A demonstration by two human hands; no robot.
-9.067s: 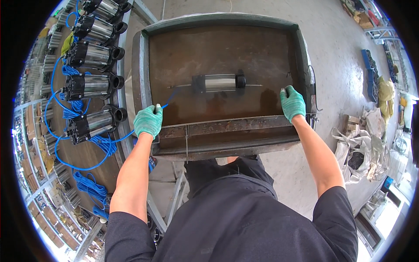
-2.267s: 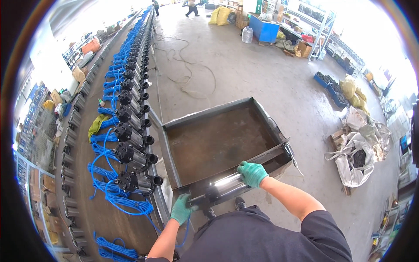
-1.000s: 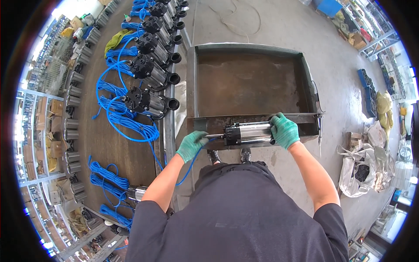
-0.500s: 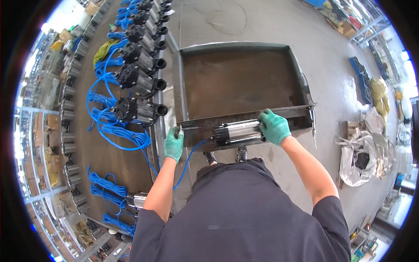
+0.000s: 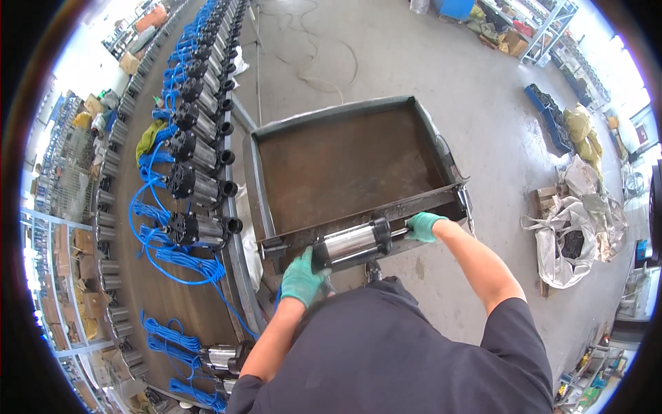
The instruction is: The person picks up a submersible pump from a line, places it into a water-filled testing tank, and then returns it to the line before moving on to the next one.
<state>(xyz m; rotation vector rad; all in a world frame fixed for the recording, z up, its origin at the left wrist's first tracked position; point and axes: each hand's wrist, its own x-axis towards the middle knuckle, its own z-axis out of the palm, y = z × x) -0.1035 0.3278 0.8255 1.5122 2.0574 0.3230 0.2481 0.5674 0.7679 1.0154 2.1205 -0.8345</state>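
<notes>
A submersible pump with a shiny cylindrical body and black ends lies in the narrow trough along the near side of a metal tank. My left hand, in a green glove, is curled against the pump's black left end; its fingertips are partly hidden. My right hand, gloved alike, closes round the end of a metal rod that runs toward the pump's right end. Left of the pump, a dark fitting sits at the trough's left end. Brown, murky content fills the tank.
Along the bench at left stand many similar pumps in a row, with coiled blue cables. White sacks and blue crates lie on the floor at right. A thin hose trails across the floor beyond the tank.
The pump has turned round, its cable end no longer facing left. My left hand moved from the trough's left end to the pump; my right went from the pump to the rod. The view shifted.
</notes>
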